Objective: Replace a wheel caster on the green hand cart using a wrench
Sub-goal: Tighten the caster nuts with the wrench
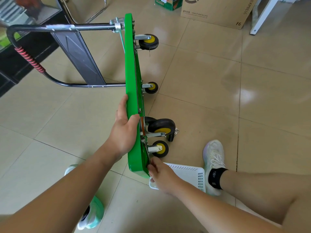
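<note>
- Handle (25, 28): it extends out to the left, level with the floor (202, 81), and steadies the tipped deck. It should be left extended.
- Left hand (125, 130): the fingers wrap over the upper edge of the green hand cart (132, 68) and the thumb lies along its near face. The forearm is extended and the wrist is straight. This grip should stay firm to prevent the deck from toppling.
- Green hand cart: it stands on its side edge on the floor, with all four casters pointing right. The nearest large caster (161, 127) is fully exposed.
- Right hand (162, 173): it is curled on the near lower rim of the deck, directly above the white basket (190, 174).
- Recommended: settle the deck until it is stable, then free the right hand for the tool. No wrench is in view.
</note>
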A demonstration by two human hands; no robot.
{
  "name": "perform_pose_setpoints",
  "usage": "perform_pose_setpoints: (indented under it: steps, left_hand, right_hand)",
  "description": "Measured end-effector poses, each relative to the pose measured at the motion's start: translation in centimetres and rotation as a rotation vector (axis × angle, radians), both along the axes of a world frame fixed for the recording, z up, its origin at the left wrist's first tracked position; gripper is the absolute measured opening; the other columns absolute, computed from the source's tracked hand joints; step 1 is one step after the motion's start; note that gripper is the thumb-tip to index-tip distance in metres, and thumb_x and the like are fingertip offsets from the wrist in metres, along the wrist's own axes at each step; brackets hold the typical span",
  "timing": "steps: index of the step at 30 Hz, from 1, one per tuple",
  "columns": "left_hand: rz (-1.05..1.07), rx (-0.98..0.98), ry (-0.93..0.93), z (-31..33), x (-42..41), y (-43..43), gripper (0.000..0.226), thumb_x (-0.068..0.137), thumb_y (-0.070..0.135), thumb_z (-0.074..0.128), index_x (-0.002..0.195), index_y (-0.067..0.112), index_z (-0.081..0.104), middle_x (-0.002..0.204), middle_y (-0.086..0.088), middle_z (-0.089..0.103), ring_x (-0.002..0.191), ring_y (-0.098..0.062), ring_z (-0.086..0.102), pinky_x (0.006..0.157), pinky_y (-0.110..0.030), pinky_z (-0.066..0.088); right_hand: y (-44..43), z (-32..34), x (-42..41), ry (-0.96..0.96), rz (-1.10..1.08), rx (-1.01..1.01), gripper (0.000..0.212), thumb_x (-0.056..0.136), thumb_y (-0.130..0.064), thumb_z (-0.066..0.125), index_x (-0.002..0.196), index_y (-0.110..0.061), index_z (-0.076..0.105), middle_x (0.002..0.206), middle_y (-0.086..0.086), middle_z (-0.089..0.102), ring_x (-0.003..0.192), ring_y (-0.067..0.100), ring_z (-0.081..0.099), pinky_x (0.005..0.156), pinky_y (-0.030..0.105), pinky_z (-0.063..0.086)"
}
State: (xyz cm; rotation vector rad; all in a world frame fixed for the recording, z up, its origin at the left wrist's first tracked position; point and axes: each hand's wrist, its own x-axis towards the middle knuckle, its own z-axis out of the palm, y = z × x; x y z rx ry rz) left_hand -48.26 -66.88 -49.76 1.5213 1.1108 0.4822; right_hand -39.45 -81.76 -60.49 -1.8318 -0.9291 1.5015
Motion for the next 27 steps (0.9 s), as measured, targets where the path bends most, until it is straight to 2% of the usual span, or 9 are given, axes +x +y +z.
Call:
perform_pose_setpoints:
  steps: [2, 4, 8, 11, 13, 15, 19, 23, 27]
  left_hand:
    - [0.007, 0.004, -0.014, -0.3, 0.0, 0.2, 0.073, 0.084, 0.047, 0.041, 0.151, 0.06, 0.014, 0.15, 0.005, 0.046, 0.122, -0.02, 0.06, 0.104, -0.051, 0.051]
    - [0.007, 0.006, -0.021, -0.6, -0.1, 0.3, 0.073, 0.083, 0.049, 0.042, 0.149, 0.062, 0.016, 0.15, 0.006, 0.046, 0.125, -0.021, 0.059, 0.106, -0.052, 0.049]
    - [0.01, 0.008, -0.038, -0.8, 0.0, 0.3, 0.075, 0.085, 0.045, 0.043, 0.153, 0.056, 0.014, 0.154, 0.008, 0.043, 0.129, -0.018, 0.055, 0.11, -0.047, 0.046]
    - [0.008, 0.013, -0.035, -0.7, 0.0, 0.2, 0.076, 0.086, 0.042, 0.041, 0.156, 0.053, 0.012, 0.153, 0.009, 0.042, 0.126, -0.015, 0.056, 0.107, -0.042, 0.048]
    - [0.004, 0.006, -0.031, -0.5, 0.0, 0.2, 0.075, 0.086, 0.043, 0.04, 0.154, 0.056, 0.011, 0.153, 0.008, 0.043, 0.124, -0.017, 0.058, 0.105, -0.043, 0.05]
    - [0.001, 0.0, -0.028, -0.3, 0.0, 0.1, 0.074, 0.087, 0.044, 0.041, 0.153, 0.059, 0.012, 0.151, 0.007, 0.045, 0.123, -0.019, 0.059, 0.104, -0.047, 0.051]
    - [0.009, 0.006, -0.006, 0.3, 0.1, -0.2, 0.075, 0.085, 0.044, 0.039, 0.154, 0.057, 0.011, 0.149, 0.004, 0.046, 0.121, -0.02, 0.059, 0.103, -0.044, 0.051]
    - [0.016, 0.0, -0.002, 0.5, 0.1, -0.2, 0.076, 0.085, 0.044, 0.039, 0.154, 0.056, 0.012, 0.147, 0.003, 0.048, 0.118, -0.019, 0.06, 0.1, -0.042, 0.052]
    - [0.01, -0.013, -0.011, 0.7, 0.0, -0.3, 0.075, 0.085, 0.043, 0.039, 0.154, 0.057, 0.012, 0.147, 0.003, 0.048, 0.115, -0.02, 0.061, 0.1, -0.046, 0.053]
  right_hand:
    - [1.2, -1.1, 0.0, -0.066, -0.018, 0.042, 0.023, 0.106, -0.019, 0.045, 0.088, -0.032, 0.049, 0.086, -0.004, 0.055, 0.076, 0.011, 0.05, 0.068, 0.021, 0.039]
    - [2.4, -2.1, 0.3, -0.089, -0.025, 0.06, 0.015, 0.104, -0.015, 0.047, 0.095, -0.025, 0.054, 0.098, 0.001, 0.058, 0.088, 0.016, 0.054, 0.072, 0.024, 0.041]
    - [2.1, -2.4, 1.3, -0.166, -0.028, 0.075, 0.011, 0.103, -0.017, 0.049, 0.106, -0.012, 0.058, 0.101, 0.008, 0.059, 0.092, 0.025, 0.055, 0.073, 0.029, 0.04]
    - [-0.2, -1.4, 2.1, -0.126, -0.061, 0.048, 0.01, 0.104, -0.018, 0.047, 0.104, -0.013, 0.056, 0.089, 0.01, 0.061, 0.079, 0.022, 0.053, 0.07, 0.03, 0.04]
    - [-1.9, -0.8, 2.1, -0.071, -0.094, 0.0, 0.01, 0.104, -0.02, 0.047, 0.099, -0.017, 0.055, 0.07, 0.0, 0.052, 0.065, 0.016, 0.045, 0.063, 0.029, 0.038]
    - [-3.2, -0.4, 1.5, -0.004, -0.176, -0.032, 0.015, 0.104, -0.02, 0.047, 0.099, -0.022, 0.061, 0.061, -0.009, 0.043, 0.059, 0.013, 0.038, 0.058, 0.028, 0.032]
    - [-4.5, 1.8, -0.5, 0.163, -0.397, -0.023, 0.023, 0.104, -0.013, 0.049, 0.1, -0.015, 0.071, 0.055, -0.01, 0.05, 0.059, 0.011, 0.043, 0.062, 0.024, 0.037]
    - [-4.7, 4.4, -1.9, 0.304, -0.589, -0.021, 0.022, 0.1, -0.016, 0.054, 0.096, -0.012, 0.075, 0.054, -0.003, 0.05, 0.042, 0.007, 0.037, 0.042, 0.019, 0.028]
    - [-3.9, 5.4, -2.5, 0.355, -0.701, -0.011, 0.02, 0.099, -0.021, 0.059, 0.095, -0.015, 0.077, 0.057, 0.0, 0.052, 0.043, 0.01, 0.032, 0.041, 0.021, 0.023]
